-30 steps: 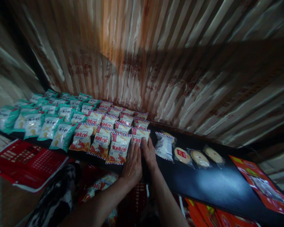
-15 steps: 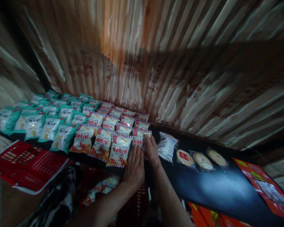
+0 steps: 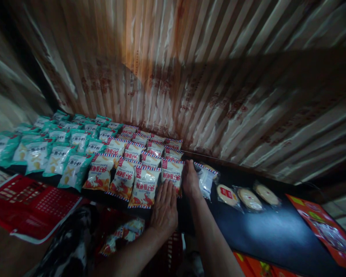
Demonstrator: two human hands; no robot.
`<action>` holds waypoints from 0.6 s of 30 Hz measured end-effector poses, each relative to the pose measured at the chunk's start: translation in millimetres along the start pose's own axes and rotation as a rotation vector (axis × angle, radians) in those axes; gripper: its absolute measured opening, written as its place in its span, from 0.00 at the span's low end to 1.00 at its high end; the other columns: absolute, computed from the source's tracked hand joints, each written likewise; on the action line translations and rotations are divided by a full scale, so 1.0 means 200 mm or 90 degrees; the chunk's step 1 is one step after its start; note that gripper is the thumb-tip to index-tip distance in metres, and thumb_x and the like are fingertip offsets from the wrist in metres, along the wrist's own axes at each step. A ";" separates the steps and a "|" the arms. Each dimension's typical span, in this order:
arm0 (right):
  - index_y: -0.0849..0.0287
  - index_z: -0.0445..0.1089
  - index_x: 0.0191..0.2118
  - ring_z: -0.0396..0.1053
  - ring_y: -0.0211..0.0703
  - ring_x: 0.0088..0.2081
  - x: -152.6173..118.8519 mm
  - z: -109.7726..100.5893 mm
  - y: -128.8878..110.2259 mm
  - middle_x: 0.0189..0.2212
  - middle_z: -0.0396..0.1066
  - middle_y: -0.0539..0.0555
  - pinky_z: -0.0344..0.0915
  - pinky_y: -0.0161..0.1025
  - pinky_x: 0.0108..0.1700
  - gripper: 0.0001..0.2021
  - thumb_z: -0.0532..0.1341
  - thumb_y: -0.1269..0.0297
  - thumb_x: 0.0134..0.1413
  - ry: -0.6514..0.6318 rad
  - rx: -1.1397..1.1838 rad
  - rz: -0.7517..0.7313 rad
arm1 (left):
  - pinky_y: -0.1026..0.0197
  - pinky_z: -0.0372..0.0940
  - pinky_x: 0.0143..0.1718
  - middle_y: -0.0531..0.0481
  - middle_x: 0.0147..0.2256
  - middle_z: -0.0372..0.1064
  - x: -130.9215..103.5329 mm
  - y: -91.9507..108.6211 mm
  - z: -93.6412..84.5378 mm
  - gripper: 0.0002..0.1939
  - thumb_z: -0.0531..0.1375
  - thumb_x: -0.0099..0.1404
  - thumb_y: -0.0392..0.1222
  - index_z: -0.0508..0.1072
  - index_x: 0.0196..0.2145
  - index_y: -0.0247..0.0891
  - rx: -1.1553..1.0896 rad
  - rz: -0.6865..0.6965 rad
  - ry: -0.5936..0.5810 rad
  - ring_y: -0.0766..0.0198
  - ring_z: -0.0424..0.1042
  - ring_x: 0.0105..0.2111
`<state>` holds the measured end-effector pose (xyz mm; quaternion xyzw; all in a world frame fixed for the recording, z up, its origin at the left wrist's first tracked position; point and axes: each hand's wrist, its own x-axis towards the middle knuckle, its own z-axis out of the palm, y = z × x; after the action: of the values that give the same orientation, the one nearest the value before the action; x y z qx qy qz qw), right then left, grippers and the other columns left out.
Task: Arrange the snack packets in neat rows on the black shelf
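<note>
Several rows of white and orange snack bags with striped edges stand on a black shelf (image 3: pixel 242 231). At the right end of the front row, my left hand (image 3: pixel 165 207) lies flat with outstretched fingers against the lower part of a snack bag (image 3: pixel 172 172). Beside that bag's right edge is my right hand (image 3: pixel 191 180), upright with its fingers extended and nothing seen in its grasp. A face-down silvery bag (image 3: pixel 207 181) lies just right of my right hand, partly behind it.
Teal snack bags (image 3: pixel 57 158) fill the shelf's left end. Round packaged items (image 3: pixel 249 199) and an orange packet (image 3: pixel 320 227) lie to the right. Below the shelf are a red basket (image 3: pixel 31 207) and loose bags (image 3: pixel 122 234). Corrugated sheeting (image 3: pixel 161 69) rises behind.
My right hand has moved right, off the face of the end bag to its side. My left hand remains low against the bag, slightly shifted. The view has shifted a little.
</note>
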<state>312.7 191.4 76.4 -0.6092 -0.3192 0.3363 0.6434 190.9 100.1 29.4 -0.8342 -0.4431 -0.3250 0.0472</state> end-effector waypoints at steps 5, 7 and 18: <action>0.60 0.67 0.48 0.63 0.46 0.54 0.13 -0.01 0.00 0.52 0.67 0.55 0.61 0.41 0.53 0.30 0.48 0.41 0.52 0.041 -0.011 0.048 | 0.46 0.56 0.58 0.37 0.61 0.49 0.00 0.00 -0.01 0.30 0.49 0.58 0.29 0.54 0.59 0.26 -0.008 0.001 0.008 0.50 0.44 0.63; 0.58 0.67 0.50 0.62 0.46 0.55 0.17 -0.01 -0.01 0.54 0.66 0.53 0.59 0.40 0.54 0.31 0.46 0.40 0.52 0.041 -0.062 0.038 | 0.46 0.57 0.58 0.38 0.61 0.50 0.00 0.00 -0.01 0.30 0.49 0.57 0.28 0.54 0.59 0.26 -0.004 0.000 0.003 0.50 0.44 0.63; 0.56 0.68 0.51 0.65 0.46 0.53 0.20 0.02 0.00 0.51 0.69 0.50 0.60 0.41 0.54 0.30 0.44 0.41 0.55 -0.036 -0.005 0.088 | 0.47 0.58 0.58 0.39 0.61 0.51 0.01 0.00 0.00 0.29 0.49 0.58 0.29 0.56 0.58 0.28 0.000 0.001 -0.002 0.51 0.46 0.62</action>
<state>332.4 226.1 77.3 -0.6226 -0.2955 0.3961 0.6068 191.3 101.1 30.2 -0.8349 -0.4426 -0.3238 0.0464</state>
